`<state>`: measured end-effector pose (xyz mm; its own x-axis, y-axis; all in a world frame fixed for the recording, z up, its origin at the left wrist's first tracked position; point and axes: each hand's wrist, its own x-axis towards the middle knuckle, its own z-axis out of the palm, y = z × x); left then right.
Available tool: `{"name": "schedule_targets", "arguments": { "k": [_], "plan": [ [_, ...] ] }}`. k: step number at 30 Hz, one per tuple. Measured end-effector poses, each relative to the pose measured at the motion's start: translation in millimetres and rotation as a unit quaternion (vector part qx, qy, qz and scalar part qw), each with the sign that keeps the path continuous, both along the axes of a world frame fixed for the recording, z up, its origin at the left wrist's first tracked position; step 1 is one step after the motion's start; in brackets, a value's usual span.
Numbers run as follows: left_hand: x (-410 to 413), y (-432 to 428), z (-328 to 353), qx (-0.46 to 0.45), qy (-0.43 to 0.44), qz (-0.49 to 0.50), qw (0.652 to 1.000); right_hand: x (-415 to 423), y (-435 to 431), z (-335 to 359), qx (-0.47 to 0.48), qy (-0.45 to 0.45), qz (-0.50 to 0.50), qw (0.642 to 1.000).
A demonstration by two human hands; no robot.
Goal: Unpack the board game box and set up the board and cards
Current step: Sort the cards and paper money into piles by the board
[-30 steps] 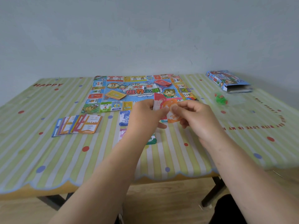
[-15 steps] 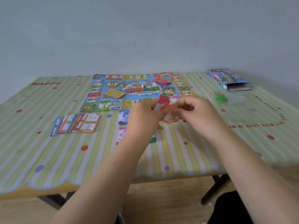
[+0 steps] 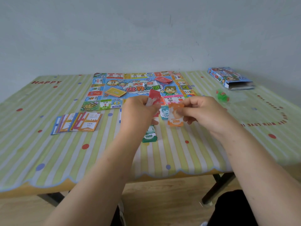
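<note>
Orange and marked 2000, a paper note (image 3: 175,115) hangs upright just above the table, pinched near its top edge between the thumb and curled fingers of the right hand (image 3: 203,111). Close beside it, the left hand (image 3: 139,111) is curled round a thin stack of red notes (image 3: 153,98), which sticks up out of the fist and leans a little to the right. Below the two hands a green note (image 3: 149,135) marked 1000 lies flat on the striped tablecloth (image 3: 48,152), and a teal note (image 3: 164,111) shows between the hands, partly hidden. Beyond the hands the board (image 3: 140,88) lies unfolded and flat towards the far side of the table, with a yellow deck (image 3: 114,92) on its left half, a red deck (image 3: 163,79) on its right half and a small white die (image 3: 145,85) near the middle. To the left of the arms, well apart from the board, a fan of cards (image 3: 76,123) lies spread on the cloth, the top one orange and white. At the far right corner the box (image 3: 229,79) lies on its side with its open end facing the near edge, and near it sits a clear bag of green pieces (image 3: 222,95).
</note>
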<state>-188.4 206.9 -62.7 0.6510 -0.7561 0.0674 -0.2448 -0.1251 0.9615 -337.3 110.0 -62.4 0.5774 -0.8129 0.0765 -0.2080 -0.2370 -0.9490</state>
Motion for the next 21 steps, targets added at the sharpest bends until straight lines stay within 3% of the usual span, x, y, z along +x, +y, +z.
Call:
{"name": "schedule_targets", "arguments": {
  "k": [6,14,21],
  "plan": [
    [7,0,-3,-0.001,0.052,0.013,0.999,2,-1,-3,0.085,0.091,0.059,0.99],
    [8,-1,-7,-0.001,0.058,0.007,0.998,16,13,-4,-0.125,0.249,0.014,0.96],
    [9,-1,-8,0.007,0.051,-0.011,0.999,18,21,-6,-0.197,0.281,-0.002,0.939]
  ]
}}
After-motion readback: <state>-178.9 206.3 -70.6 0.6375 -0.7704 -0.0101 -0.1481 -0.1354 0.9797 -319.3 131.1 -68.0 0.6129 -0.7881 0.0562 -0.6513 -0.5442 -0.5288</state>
